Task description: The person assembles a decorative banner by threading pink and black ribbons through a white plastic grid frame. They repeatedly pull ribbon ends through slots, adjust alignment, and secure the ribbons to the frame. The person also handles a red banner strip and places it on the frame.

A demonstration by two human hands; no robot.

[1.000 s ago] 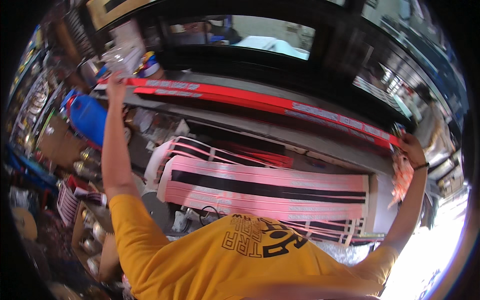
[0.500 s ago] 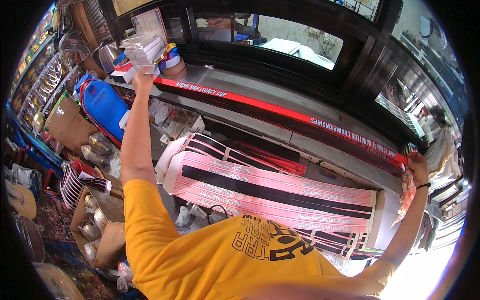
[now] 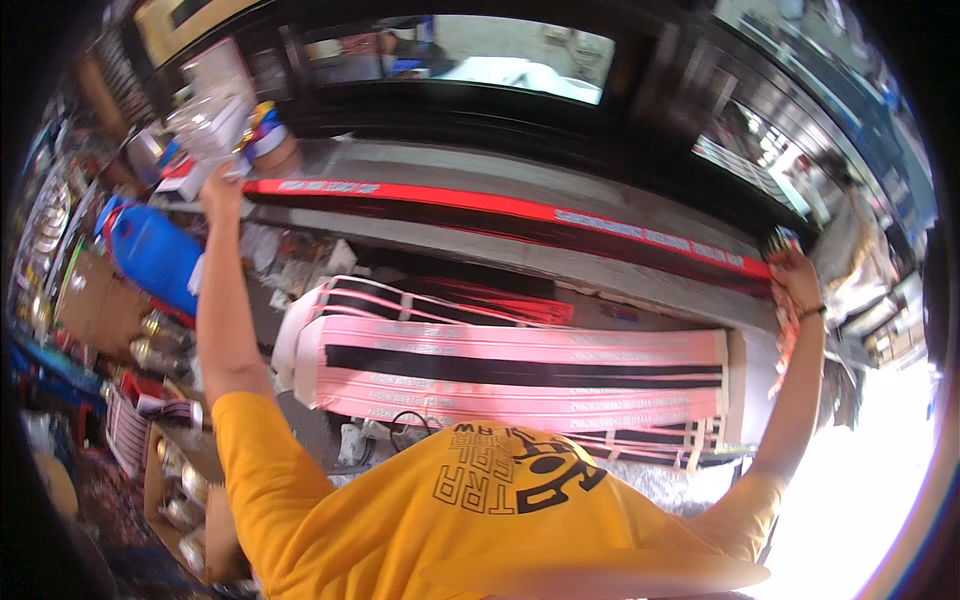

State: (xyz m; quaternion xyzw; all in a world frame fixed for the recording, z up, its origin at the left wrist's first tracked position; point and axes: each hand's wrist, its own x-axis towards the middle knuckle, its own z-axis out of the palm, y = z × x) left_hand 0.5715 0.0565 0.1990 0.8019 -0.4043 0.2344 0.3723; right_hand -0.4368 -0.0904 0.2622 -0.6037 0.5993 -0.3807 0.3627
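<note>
A long red ribbon [image 3: 450, 199] with white lettering runs stretched between my two hands, along a grey ledge. Its left end is pinched in my left hand [image 3: 222, 192], close to a stack of clear-wrapped white boxes [image 3: 210, 125]. At the far right, my right hand [image 3: 797, 280] is closed on the other end, with a dark band on that wrist. More dark red ribbon seems to lie just under the top strip; blur hides how many layers. Below the ledge, a pale sheet with pink and black printed strips [image 3: 520, 345] lies near my body.
Loose red ribbons [image 3: 520, 308] lie behind the printed sheet. On the left are a blue container [image 3: 155, 255] and a cardboard box [image 3: 215, 525] of wrapped round items. Dark-framed windows [image 3: 520, 60] rise behind the ledge. Plastic bags [image 3: 850, 235] hang beyond my right hand.
The whole view has shifted, so the scene sits further left and is blurrier. Both hands keep their hold on the ribbon, which stays stretched along the ledge.
</note>
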